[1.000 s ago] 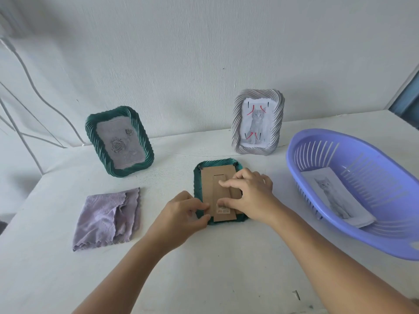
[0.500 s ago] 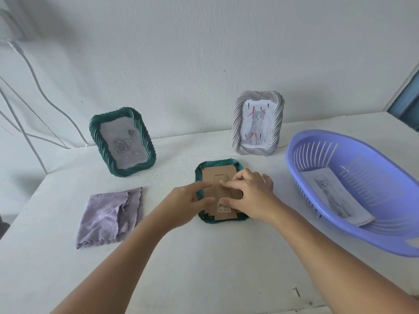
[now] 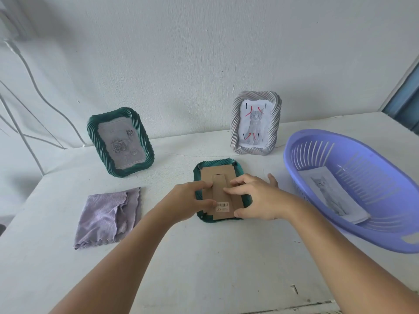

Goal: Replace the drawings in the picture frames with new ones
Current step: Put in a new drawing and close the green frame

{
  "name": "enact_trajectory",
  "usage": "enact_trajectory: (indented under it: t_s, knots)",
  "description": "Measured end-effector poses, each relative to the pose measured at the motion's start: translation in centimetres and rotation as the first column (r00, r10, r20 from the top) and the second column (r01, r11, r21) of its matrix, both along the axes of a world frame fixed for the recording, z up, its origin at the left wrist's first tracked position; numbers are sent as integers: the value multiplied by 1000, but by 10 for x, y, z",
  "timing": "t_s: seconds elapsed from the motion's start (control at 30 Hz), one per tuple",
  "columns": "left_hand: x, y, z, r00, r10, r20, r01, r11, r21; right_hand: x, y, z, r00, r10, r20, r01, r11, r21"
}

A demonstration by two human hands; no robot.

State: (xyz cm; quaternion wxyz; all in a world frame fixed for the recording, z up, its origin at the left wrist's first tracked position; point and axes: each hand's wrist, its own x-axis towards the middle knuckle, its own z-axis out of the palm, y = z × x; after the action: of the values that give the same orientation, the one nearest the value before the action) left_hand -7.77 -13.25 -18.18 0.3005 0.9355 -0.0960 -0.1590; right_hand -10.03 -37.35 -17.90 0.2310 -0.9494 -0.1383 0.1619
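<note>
A green picture frame (image 3: 239,168) lies face down in the middle of the white table, its brown cardboard back (image 3: 221,177) and folded stand facing up. My left hand (image 3: 188,200) grips the frame's left edge, with finger and thumb curled onto the cardboard. My right hand (image 3: 256,198) holds the right side, fingers curled onto the stand and thumb at the lower right corner. A second green frame (image 3: 120,141) with a rose drawing stands at the back left. A grey frame (image 3: 256,123) with a cat drawing stands at the back right.
A purple plastic basket (image 3: 385,234) sits at the right and holds a loose cat drawing (image 3: 333,196). A folded lilac cloth (image 3: 108,216) lies at the left. White cables hang along the wall at the far left. The wall stands close behind the frames.
My left hand moved from the frame's lower left corner up to the middle of its left edge. My right hand stayed on the cardboard back.
</note>
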Motion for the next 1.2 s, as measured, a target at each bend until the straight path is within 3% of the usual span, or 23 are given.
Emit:
enact_trajectory:
  t_s: [0.83, 1.0, 1.1, 1.2]
  knots:
    - [1, -2, -5, 999, 20, -39, -20, 1000, 0, 2, -7, -7, 999, -51, -10, 52, 992, 112]
    - [-8, 0, -3, 998, 66, 15, -65, 995, -74, -1, 1, -19, 956, -260, 134, 185, 893, 411]
    - [-9, 5, -10, 976, 210, 57, -199, 968, -154, 4, 7, -17, 866, -382, 324, 322, 920, 225]
    - [-6, 7, -13, 961, 267, 80, -266, 964, -20, 10, 8, -17, 875, -383, 297, 416, 907, -58]
